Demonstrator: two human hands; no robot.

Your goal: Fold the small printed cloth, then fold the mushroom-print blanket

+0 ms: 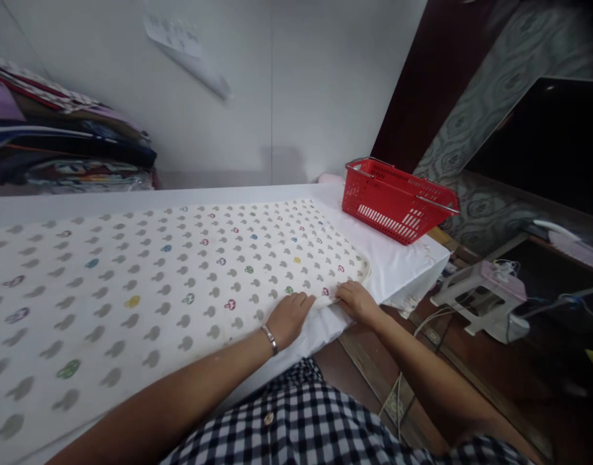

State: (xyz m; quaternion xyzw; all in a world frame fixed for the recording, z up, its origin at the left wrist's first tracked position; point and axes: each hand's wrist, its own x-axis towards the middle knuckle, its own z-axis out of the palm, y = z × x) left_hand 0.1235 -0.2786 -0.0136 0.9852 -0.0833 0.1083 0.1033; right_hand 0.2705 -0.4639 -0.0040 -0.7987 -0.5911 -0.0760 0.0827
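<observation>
A long cream cloth [258,258] printed with grey and coloured mushrooms lies spread over a white-covered table. My left hand [291,318], with a silver bracelet at the wrist, rests at the cloth's near edge with its fingers curled over it. A short way to the right, my right hand [358,302] pinches the same edge close to the rounded corner. Between the two hands the edge looks slightly lifted and folded. The fingertips and thumbs are partly hidden.
A red plastic basket [398,200] with metal handles stands at the table's far right. Folded textiles [68,142] are stacked at the back left. The white tablecloth [398,271] hangs over the right edge. On the floor to the right stands a white stool [480,294], with cables nearby.
</observation>
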